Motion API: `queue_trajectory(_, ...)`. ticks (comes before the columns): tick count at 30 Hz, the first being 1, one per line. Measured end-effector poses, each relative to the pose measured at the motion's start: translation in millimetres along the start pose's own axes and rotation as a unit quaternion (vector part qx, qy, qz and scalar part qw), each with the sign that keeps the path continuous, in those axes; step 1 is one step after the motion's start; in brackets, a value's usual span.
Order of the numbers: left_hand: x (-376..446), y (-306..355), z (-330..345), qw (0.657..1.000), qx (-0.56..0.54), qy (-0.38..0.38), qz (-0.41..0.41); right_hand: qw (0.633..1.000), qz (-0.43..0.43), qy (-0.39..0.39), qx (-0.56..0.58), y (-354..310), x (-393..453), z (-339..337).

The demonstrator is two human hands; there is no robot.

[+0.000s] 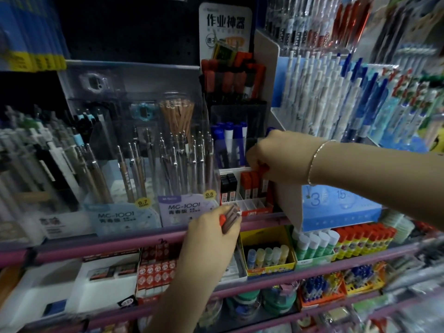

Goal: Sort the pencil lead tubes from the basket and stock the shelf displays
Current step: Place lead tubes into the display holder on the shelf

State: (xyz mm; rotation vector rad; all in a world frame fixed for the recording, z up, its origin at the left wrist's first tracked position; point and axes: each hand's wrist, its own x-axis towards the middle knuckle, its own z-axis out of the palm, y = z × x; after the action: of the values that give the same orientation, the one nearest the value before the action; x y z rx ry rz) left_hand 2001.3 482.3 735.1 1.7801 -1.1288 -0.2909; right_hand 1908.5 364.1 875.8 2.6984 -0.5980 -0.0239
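Red-capped lead tubes (229,216) fill the raised left grip (211,228); right grip (271,157) pinches one over the display tray (249,204).

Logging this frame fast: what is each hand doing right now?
Left hand: grips a bundle of red-capped lead tubes.
Right hand: pinches a red-capped tube over the display tray.
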Motion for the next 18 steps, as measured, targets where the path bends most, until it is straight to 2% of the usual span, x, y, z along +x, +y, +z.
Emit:
queue_trajectory(3,1.1,0.4,-0.1,1.000,0.010,-0.005,-0.003,0.999,0.022,-0.009,-0.035,-4.3,-0.6,5.6)
queue_trajectory(9,0.8,0.4,1.3,1.000,-0.007,0.012,-0.004,0.992,0.035,0.030,-0.114,-22.5,-4.1,15.6)
queue_trajectory(18,-2.2,4.6,-1.0,0.999,-0.051,-0.005,-0.017,0.995,0.063,0.051,-0.052,-30.5,-9.9,26.7)
